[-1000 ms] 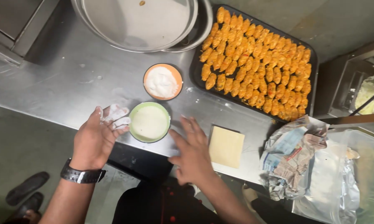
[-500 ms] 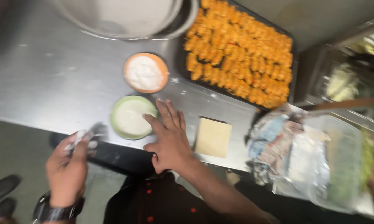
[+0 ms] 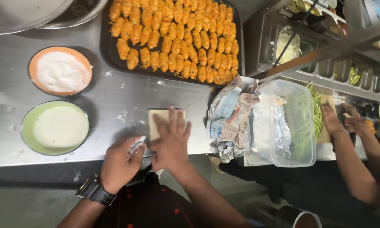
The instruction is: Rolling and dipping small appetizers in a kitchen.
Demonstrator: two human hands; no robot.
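**Inspector:** Report from the left edge across.

**Operator:** I see a steel tabletop (image 3: 114,101). At nine o'clock sits a green bowl (image 3: 26,126) of white batter; at ten o'clock, an orange bowl (image 3: 33,63) of white flour. Both stand apart from the hands.

**Inspector:** The hands?

**Operator:** At six o'clock, the left hand (image 3: 120,164), with a dark wristwatch (image 3: 93,192) on its wrist, rests at the tabletop's near edge. Its fingers are curled, pinching a small whitish scrap (image 3: 137,145). Just beside it, the right hand (image 3: 171,141) lies flat on a pale square wrapper sheet (image 3: 160,116), fingers spread and pressing down. The sheet lies on the tabletop at centre, mostly covered by the palm.

**Inspector:** Beyond that?

**Operator:** At twelve o'clock, a dark tray (image 3: 107,50) packed with rows of orange breaded rolls (image 3: 177,38). At three o'clock, crumpled newspaper (image 3: 232,118) touching a clear plastic tub (image 3: 291,122) of green shreds. At the far right, another person's hands (image 3: 331,120) work over a board; I cannot tell what they grip.
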